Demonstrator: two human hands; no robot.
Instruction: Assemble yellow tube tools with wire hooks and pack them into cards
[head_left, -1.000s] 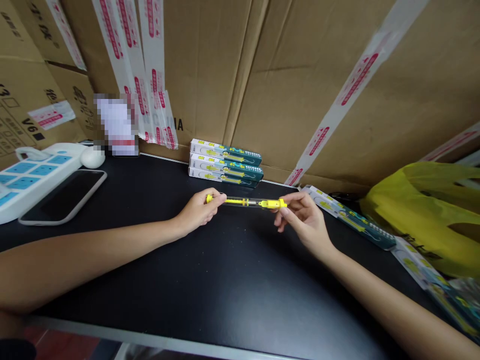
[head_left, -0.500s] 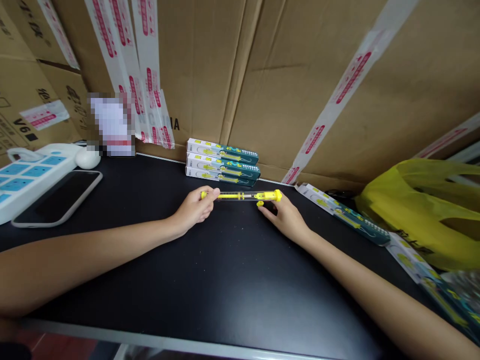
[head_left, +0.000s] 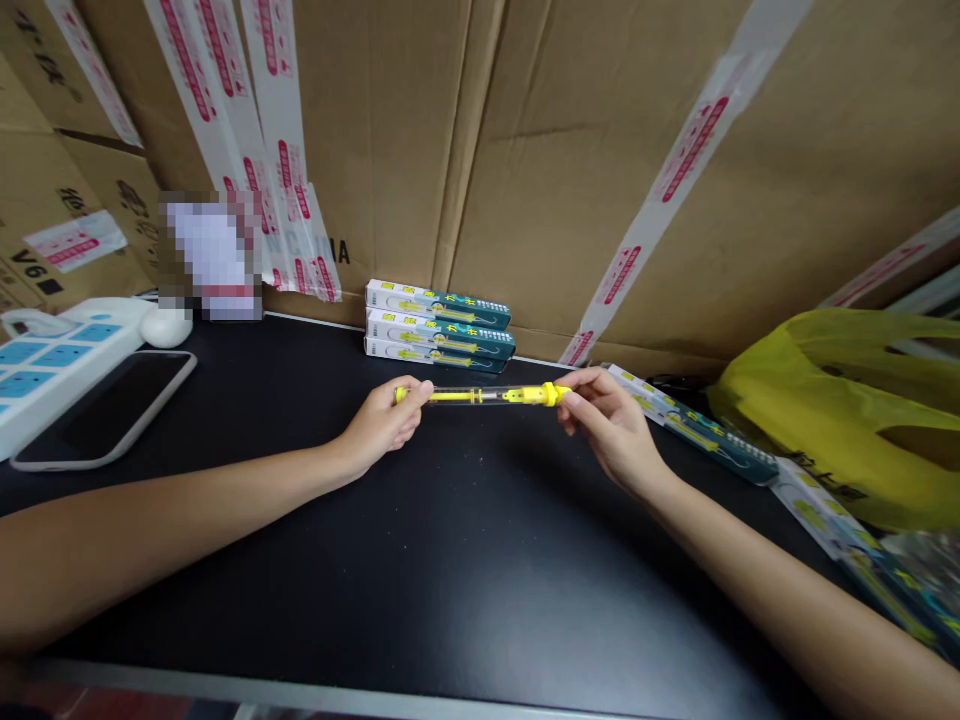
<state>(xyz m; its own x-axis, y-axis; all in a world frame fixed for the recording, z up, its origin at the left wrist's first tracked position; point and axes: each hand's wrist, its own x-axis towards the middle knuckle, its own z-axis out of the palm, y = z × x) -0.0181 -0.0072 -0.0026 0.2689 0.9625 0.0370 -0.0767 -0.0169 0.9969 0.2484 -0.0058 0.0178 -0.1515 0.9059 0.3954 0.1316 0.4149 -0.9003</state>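
Note:
A spring scale (head_left: 491,396) with a clear tube and yellow inner parts lies level across the middle of the head view, above the black tabletop. My left hand (head_left: 386,418) is closed round its left end, thumb on top, with a bit of yellow showing past the fingers. At the opposite end, my right hand (head_left: 611,425) pinches a small yellow cap (head_left: 563,395) between thumb and fingers. The cap touches the yellow collar of the tube; whether it is fastened there I cannot tell.
Behind my hands, several printed boxes (head_left: 439,335) are stacked against a cardboard wall (head_left: 390,130). More such boxes (head_left: 694,425) lie at the right beside a yellow plastic bag (head_left: 832,400). On the left are a phone (head_left: 105,410) and a white power strip (head_left: 67,360).
My right hand has shifted from under the tube's right end to beyond it, bringing the small yellow cap against that end. My left hand keeps its hold.

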